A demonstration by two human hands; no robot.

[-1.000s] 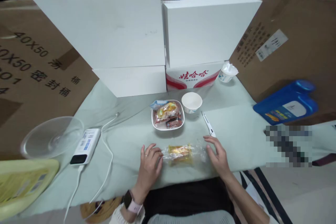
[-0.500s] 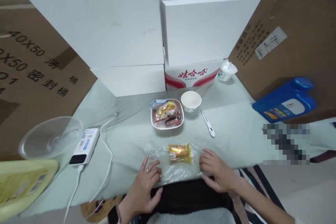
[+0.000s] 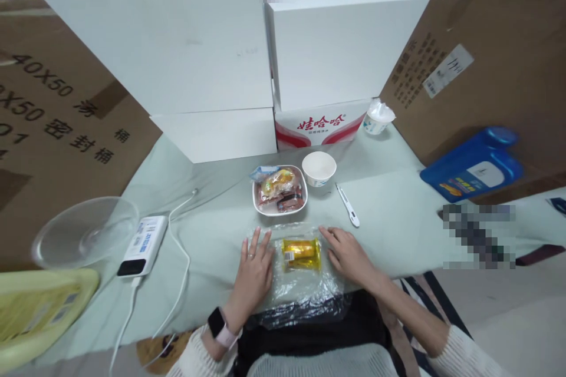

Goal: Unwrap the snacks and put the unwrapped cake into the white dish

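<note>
A clear plastic bag point(image 3: 300, 288) lies spread at the table's front edge, its lower end hanging over. On or in it, I cannot tell which, sits a yellow-wrapped snack packet point(image 3: 301, 254) with a barcode. My left hand point(image 3: 256, 268) rests flat on the bag's left side, fingers stretched toward the back. Across from it, my right hand point(image 3: 347, 253) lies on the bag's upper right part with its fingers extended. Behind the bag stands a white bowl of wrapped snacks point(image 3: 280, 212). An empty paper bowl point(image 3: 319, 169) is beside it, and a white utility knife point(image 3: 348, 206) lies to the right.
White boxes point(image 3: 212, 47) wall off the back, with cardboard boxes point(image 3: 66, 129) at the sides. On the left are a power bank point(image 3: 144, 247) with a white cable and a clear lid point(image 3: 88, 232). A blue bottle point(image 3: 473, 165) and a stuffed paper cup point(image 3: 378, 118) stand right.
Both hands have moved away from me along the bag, to its upper sides. The bag looks flatter and its near end now hangs over the edge.
</note>
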